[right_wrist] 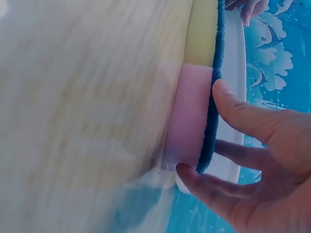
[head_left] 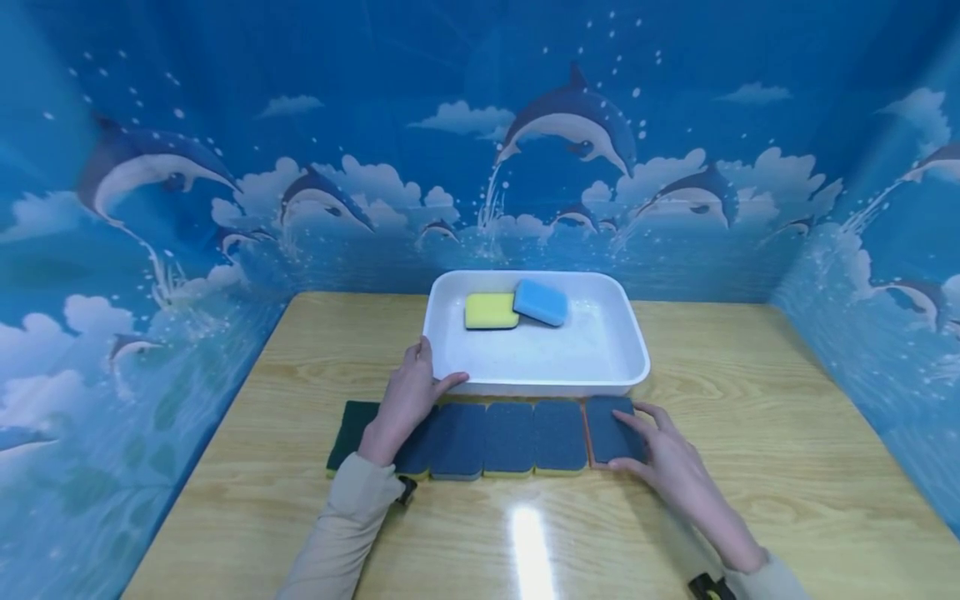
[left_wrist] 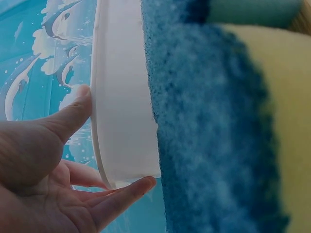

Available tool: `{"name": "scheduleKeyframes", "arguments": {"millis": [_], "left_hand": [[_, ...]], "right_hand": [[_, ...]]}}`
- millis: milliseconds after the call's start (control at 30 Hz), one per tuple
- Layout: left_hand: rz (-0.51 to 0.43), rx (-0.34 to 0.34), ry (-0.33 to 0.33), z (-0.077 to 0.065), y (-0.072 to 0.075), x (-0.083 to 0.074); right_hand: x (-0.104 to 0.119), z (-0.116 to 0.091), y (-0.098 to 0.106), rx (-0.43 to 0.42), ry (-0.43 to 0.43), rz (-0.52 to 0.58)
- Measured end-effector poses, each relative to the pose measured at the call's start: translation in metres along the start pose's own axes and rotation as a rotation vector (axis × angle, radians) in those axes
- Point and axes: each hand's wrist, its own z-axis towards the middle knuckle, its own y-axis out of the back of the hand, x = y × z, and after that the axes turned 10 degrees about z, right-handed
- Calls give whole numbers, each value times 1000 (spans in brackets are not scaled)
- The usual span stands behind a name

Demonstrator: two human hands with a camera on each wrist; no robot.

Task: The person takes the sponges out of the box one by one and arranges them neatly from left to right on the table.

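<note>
Here, end sponge (head_left: 603, 432): dark pad up, pink body below, under the right hand's (head_left: 672, 464) fingertips and left of its palm.
Right grip: part-closed, the thumb at the pad's near end and the fingers bent over its far right part and right side, pinching lightly; whether it bears any weight, I cannot tell.
Long axis: runs near to far, so the right forearm comes in at a slant to it, from the near right.
Nearer hand: the right, by contact; the left hand (head_left: 403, 402) is well apart, away to the right grip's left.
Row (head_left: 510, 437): stretches left from the right grip, pads up, sides close together; the right wrist view shows the pink body meeting a yellow one.
Tray (head_left: 592, 358): just beyond the end sponge, its long side crossing that sponge's axis; ahead and to the left of the right grip.
Left grip: wide, fingers and thumb fairly straight, touching the tray at its near left corner, above the row.
Inside the tray: a yellow sponge (head_left: 491, 311) and a tilted blue sponge (head_left: 543, 300), ahead and to the right of the left grip.
</note>
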Motion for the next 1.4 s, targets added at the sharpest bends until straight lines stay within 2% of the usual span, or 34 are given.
{"name": "scheduleKeyframes", "arguments": {"millis": [167, 800, 1000, 1200, 1400], "left_hand": [[8, 0, -3, 0, 0, 0], [1, -1, -11, -2, 3, -1], [-2, 6, -15, -2, 2, -2], [-17, 29, 1, -1, 1, -2], [-15, 40, 9, -1, 2, 0]], "right_hand": [[3, 1, 0, 7, 21, 3], [20, 0, -10, 56, -21, 38], [21, 1, -7, 71, -23, 36], [32, 11, 7, -44, 54, -2], [61, 40, 21, -180, 128, -26]]}}
